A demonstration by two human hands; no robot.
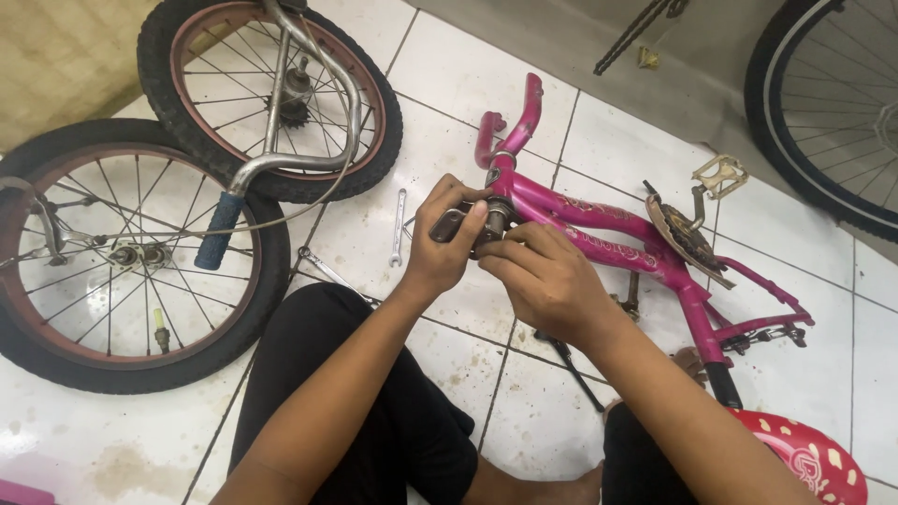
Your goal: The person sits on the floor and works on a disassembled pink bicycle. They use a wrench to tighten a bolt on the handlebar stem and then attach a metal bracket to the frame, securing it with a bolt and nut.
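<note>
you're sitting on the tiled floor (449, 103), the pink bike frame (599, 224) lying flat so its head tube faces you. your left hand (444, 245) is pinching a grey metal part (449, 224), possibly a wrench; your right hand (547, 276) is curling closed around the tube end, steadying it.

Two bare forearms rise from the bottom edge of the frame and converge just above its centre. The left hand (441, 245) sits left of centre, wrist bent, fingers curled inward and thumb stretched toward the right, its grip closed. The right hand (541, 279) lies just beside it at centre, back of the hand facing the camera, knuckles arched and fingers folded under toward the left hand, their fingertips meeting.
</note>
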